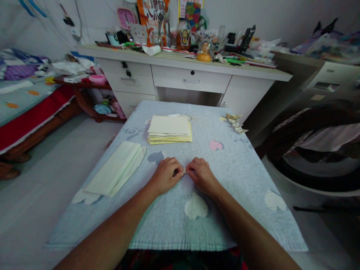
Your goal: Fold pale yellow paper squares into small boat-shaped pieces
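Observation:
Over the middle of the cloth-covered table [233, 168], my left hand [168, 174] and my right hand [202, 174] meet almost fingertip to fingertip. Both are closed in a pinch on one small, pale piece of paper [184, 171]; most of it is hidden by the fingers, so its shape is unclear. Beyond the hands lies a stack of cream and yellow paper sheets [168, 127]. To the left of my left forearm rest pale green folded sheets [114, 170]. Near the far right corner sit several small folded paper pieces [236, 122], one with a tiger-stripe pattern.
A white desk [191, 75] crowded with jars, a pink clock [126, 18] and papers stands behind the table. On the right is a washing machine [317, 150] with its door open and dark cloth hanging out. A bed [33, 97] is at the left.

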Tool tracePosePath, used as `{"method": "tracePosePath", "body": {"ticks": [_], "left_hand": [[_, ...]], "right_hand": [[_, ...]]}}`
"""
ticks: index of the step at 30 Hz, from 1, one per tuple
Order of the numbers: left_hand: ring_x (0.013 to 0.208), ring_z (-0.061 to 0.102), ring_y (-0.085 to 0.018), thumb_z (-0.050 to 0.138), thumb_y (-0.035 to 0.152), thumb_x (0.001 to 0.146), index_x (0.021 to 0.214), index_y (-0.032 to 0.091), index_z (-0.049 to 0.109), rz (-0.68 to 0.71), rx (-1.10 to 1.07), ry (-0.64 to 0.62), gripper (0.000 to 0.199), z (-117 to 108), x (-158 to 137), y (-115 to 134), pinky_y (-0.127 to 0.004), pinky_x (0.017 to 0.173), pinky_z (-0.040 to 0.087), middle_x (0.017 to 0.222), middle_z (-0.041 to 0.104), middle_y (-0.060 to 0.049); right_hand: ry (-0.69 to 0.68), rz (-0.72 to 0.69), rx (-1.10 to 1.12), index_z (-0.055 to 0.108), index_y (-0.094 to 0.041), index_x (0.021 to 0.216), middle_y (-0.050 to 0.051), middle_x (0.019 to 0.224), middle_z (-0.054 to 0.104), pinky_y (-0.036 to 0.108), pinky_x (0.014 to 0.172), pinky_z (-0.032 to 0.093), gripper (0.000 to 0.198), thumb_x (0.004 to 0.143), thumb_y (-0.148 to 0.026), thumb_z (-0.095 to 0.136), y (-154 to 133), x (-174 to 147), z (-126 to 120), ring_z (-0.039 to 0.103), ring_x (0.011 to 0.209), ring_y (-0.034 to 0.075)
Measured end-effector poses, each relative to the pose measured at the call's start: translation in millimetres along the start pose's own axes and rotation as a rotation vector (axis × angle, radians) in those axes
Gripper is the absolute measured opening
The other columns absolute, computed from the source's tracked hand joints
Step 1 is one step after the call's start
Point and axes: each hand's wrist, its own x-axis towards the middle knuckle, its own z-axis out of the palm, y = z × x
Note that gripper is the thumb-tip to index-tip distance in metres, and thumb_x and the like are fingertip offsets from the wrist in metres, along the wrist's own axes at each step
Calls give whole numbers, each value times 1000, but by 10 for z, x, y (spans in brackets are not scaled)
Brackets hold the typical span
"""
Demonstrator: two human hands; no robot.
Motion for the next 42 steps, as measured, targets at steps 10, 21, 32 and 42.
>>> {"method": "tracePosePath", "body": {"ticks": [10, 21, 32, 42], "left_hand": [[85, 55, -18, 57, 27, 84, 74, 20, 66, -64, 48, -29, 15, -31, 5, 4, -33, 78, 38, 80, 59, -1], [88, 52, -20, 54, 30, 87, 76, 20, 63, -96, 95, -21, 17, 10, -16, 29, -34, 79, 35, 84, 57, -2], [89, 48, -21, 59, 32, 83, 76, 21, 63, -138, 116, 11, 14, 27, -41, 5, -34, 77, 33, 89, 56, -2], [92, 48, -22, 60, 35, 81, 72, 22, 63, -228, 155, -1, 16, 24, -18, 59, -34, 77, 31, 91, 56, -2]], "right_hand": [[29, 101, -41, 65, -19, 79, 3, 85, 58, 30, 74, 27, 11, 87, -22, 59, -30, 9, 32, 47, 84, 18], [61, 109, -1, 63, -18, 76, 3, 83, 58, 30, 74, 28, 11, 85, -25, 62, 7, 13, 40, 47, 82, 18], [-32, 143, -79, 66, -18, 79, 4, 86, 59, 30, 72, 26, 12, 86, -26, 60, -22, 79, 5, 47, 86, 19], [-89, 168, -145, 65, -19, 82, 5, 90, 57, 31, 73, 26, 12, 86, -27, 56, -82, 83, -41, 46, 89, 20]]}}
